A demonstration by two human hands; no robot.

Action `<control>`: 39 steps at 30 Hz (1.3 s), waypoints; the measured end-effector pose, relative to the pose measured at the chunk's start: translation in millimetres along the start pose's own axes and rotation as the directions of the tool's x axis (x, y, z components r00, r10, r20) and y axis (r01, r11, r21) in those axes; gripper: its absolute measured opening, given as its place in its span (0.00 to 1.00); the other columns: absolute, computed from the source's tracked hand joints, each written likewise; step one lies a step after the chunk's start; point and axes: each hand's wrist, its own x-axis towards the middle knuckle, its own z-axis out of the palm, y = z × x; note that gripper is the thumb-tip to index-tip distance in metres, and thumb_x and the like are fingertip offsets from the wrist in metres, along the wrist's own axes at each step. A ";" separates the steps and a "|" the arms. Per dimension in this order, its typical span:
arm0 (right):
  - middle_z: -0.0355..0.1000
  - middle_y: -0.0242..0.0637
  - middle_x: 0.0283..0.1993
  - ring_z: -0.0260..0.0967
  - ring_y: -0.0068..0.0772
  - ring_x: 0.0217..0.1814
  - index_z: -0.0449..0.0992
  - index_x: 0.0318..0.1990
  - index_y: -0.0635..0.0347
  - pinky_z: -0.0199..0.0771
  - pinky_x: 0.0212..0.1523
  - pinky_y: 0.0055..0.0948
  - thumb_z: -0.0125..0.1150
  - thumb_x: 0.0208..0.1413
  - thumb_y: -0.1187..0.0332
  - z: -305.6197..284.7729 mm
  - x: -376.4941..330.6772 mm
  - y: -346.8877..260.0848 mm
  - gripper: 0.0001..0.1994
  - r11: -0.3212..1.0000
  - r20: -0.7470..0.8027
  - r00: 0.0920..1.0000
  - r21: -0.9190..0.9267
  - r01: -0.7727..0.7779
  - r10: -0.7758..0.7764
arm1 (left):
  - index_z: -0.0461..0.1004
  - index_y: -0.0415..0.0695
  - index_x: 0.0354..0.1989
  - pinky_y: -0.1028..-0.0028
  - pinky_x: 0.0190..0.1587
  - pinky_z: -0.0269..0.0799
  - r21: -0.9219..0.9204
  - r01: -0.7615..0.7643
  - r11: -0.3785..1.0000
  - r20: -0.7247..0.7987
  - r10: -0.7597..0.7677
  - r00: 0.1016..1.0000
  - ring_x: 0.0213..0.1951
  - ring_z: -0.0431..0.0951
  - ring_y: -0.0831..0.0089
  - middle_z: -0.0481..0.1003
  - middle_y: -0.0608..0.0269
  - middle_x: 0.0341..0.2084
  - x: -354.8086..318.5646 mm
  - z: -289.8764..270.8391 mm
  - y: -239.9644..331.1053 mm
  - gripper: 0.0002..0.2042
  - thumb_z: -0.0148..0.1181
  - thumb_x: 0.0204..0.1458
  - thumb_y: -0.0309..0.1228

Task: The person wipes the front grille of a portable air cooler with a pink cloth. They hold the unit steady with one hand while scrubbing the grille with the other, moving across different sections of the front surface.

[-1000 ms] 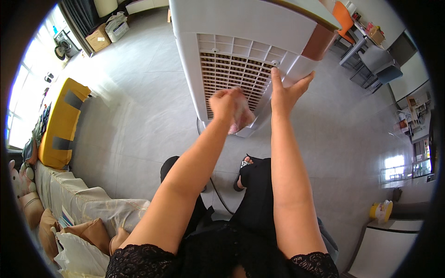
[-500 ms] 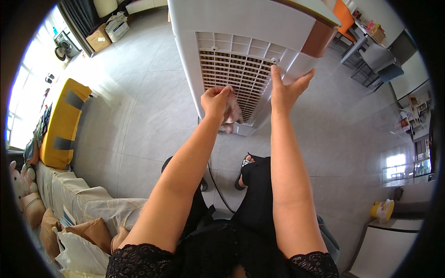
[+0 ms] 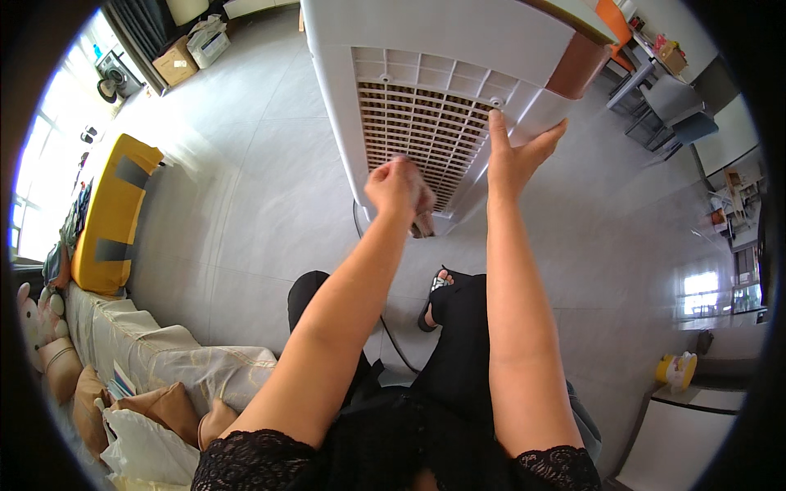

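A tall white appliance (image 3: 442, 33), which looks like an air cooler, stands before me with its slatted grille (image 3: 426, 123) facing me. My left hand (image 3: 390, 184) is closed on a crumpled, pinkish-brown cloth (image 3: 422, 204) at the grille's lower left part. The cloth hangs from the fingers and is slightly blurred; whether it touches the slats I cannot tell. My right hand (image 3: 521, 159) grips the appliance's right edge. Its thumb lies by the screw at the grille's upper right corner, and the fingers reach around the side, partly hidden.
A black cord (image 3: 393, 344) runs across the grey tiled floor (image 3: 254, 196) near my feet. To the left are a covered sofa (image 3: 164, 352) and a yellow-and-grey padded piece (image 3: 115, 217). Chairs (image 3: 671, 102) and a table stand far right; a white cabinet (image 3: 679, 442) is near right.
The view has shifted a little, putting the appliance slightly further right. My left hand has moved slightly with the cloth, which hangs differently. The right hand keeps its hold.
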 end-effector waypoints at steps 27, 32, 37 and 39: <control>0.39 0.57 0.69 0.39 0.54 0.73 0.33 0.70 0.66 0.47 0.70 0.48 0.71 0.46 0.54 1.6 -3.5 -0.8 0.56 0.996 -0.001 1.000 -0.087 -0.028 0.028 | 0.76 0.37 0.31 0.76 0.29 0.71 0.118 -0.031 0.993 0.041 0.026 0.999 0.26 0.75 0.77 0.77 0.63 0.25 7.2 10.5 -30.3 0.07 0.65 0.52 0.28; 0.39 0.58 0.69 0.39 0.55 0.73 0.33 0.71 0.64 0.47 0.69 0.48 0.71 0.46 0.53 -3.2 0.4 2.7 0.56 0.997 0.003 1.000 -0.075 -0.015 0.015 | 0.76 0.35 0.30 0.75 0.30 0.73 0.060 -0.085 0.995 0.082 0.080 0.993 0.27 0.76 0.75 0.77 0.61 0.25 15.1 -3.4 -17.7 0.08 0.66 0.51 0.28; 0.37 0.59 0.70 0.36 0.56 0.74 0.33 0.71 0.64 0.45 0.70 0.50 0.71 0.45 0.51 0.4 -2.0 0.7 0.57 0.997 0.007 1.000 -0.074 -0.020 0.020 | 0.76 0.36 0.31 0.76 0.31 0.72 0.084 -0.039 0.996 0.054 0.035 0.998 0.28 0.75 0.76 0.77 0.63 0.26 9.2 -5.2 -34.8 0.07 0.65 0.52 0.27; 0.35 0.60 0.72 0.32 0.58 0.75 0.32 0.70 0.65 0.42 0.70 0.53 0.72 0.44 0.50 -1.5 -1.8 1.3 0.58 0.999 0.012 1.000 -0.040 -0.025 0.025 | 0.76 0.37 0.30 0.77 0.31 0.71 0.119 -0.009 0.993 0.041 0.004 0.999 0.28 0.75 0.77 0.77 0.63 0.25 3.2 -1.1 -36.9 0.06 0.64 0.53 0.27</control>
